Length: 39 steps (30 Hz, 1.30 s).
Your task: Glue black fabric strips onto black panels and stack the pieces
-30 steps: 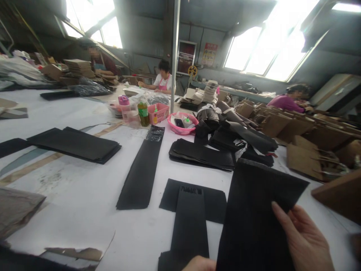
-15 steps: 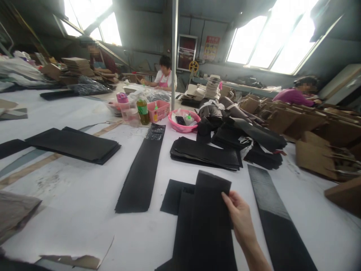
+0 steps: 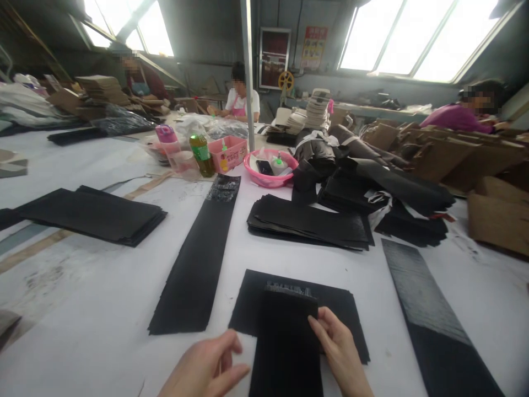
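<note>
My right hand [image 3: 341,344] pinches the right edge of a long black strip [image 3: 287,342] near its far end. The strip lies over a wider black piece [image 3: 341,300] on the white table, and a shiny band [image 3: 289,288] shows just beyond the strip's far edge. My left hand [image 3: 209,364] is to the left of the strip, thumb and fingers apart, with nothing in it. Left of it lies a stack of long black strips [image 3: 198,264] with a glossy, smeared far end. On the right is another long strip [image 3: 430,298] with a greyish far half.
Farther back are a black stack [image 3: 306,220], a pink basin [image 3: 270,179] with a phone, a pink basket [image 3: 229,154], a bottle [image 3: 201,157] and a metal post [image 3: 249,77]. Another black stack [image 3: 95,215] lies left. Brown folded pieces [image 3: 446,160] crowd the right, and several people sit beyond.
The strip in my right hand has come down over the wider black piece, its far end lower and nearer. My left hand has entered from the bottom. The view has shifted slightly.
</note>
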Available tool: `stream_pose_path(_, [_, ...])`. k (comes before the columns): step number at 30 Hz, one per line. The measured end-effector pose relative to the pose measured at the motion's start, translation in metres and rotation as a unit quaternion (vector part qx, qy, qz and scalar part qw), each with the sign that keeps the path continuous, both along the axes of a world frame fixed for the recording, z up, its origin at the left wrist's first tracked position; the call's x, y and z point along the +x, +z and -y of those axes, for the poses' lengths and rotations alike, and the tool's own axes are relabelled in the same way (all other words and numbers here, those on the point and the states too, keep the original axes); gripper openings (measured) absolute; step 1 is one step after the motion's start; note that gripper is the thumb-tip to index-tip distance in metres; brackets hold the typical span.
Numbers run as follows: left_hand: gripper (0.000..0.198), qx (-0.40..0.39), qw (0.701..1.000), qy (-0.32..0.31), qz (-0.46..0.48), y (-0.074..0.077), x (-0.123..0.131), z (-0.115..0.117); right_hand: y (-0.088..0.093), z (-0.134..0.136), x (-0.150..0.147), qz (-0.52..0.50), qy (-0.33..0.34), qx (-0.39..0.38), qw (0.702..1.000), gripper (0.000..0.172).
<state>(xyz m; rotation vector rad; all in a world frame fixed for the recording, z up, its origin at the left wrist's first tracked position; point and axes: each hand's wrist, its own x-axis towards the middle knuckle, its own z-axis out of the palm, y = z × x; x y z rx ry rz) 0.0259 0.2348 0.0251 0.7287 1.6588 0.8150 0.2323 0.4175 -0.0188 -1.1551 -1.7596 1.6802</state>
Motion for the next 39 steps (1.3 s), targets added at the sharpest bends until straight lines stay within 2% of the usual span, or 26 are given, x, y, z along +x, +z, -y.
stream_pose_path(2, [0.034, 0.058, 0.995, 0.029, -0.077, -0.013, 0.000, -0.025, -0.001, -0.001, 0.002, 0.003, 0.012, -0.015, 1.000, 0.036])
stream_pose_path(4, [0.038, 0.099, 0.987, 0.057, -0.116, -0.024, 0.006, -0.044, -0.001, -0.001, 0.003, -0.001, 0.034, -0.036, 0.999, 0.037])
stream_pose_path(7, [0.032, 0.113, 0.985, 0.082, -0.104, -0.036, 0.015, -0.059, 0.000, 0.000, 0.004, -0.007, 0.050, -0.054, 0.997, 0.039])
stream_pose_path(10, [0.037, 0.101, 0.988, 0.087, -0.080, -0.043, 0.019, -0.064, 0.001, 0.000, 0.003, 0.008, 0.037, -0.020, 0.999, 0.040])
stream_pose_path(14, [0.040, 0.083, 0.992, 0.064, -0.075, -0.044, 0.017, -0.067, 0.001, -0.001, 0.000, 0.072, 0.014, 0.043, 0.996, 0.036])
stream_pose_path(18, [0.040, 0.065, 0.994, 0.042, -0.082, -0.043, 0.015, -0.070, 0.002, -0.003, -0.003, 0.136, -0.021, 0.046, 0.989, 0.034])
stream_pose_path(23, [0.041, 0.058, 0.994, 0.047, -0.081, -0.049, 0.013, -0.074, -0.001, -0.007, -0.006, 0.179, -0.050, 0.061, 0.981, 0.036])
stream_pose_path(32, [0.045, 0.055, 0.993, 0.037, -0.101, -0.048, 0.012, -0.083, -0.005, -0.014, -0.008, 0.239, -0.051, 0.110, 0.963, 0.037])
stream_pose_path(39, [0.046, 0.039, 0.991, 0.036, -0.122, -0.054, 0.012, -0.085, -0.008, -0.017, -0.011, 0.295, -0.042, 0.145, 0.944, 0.038])
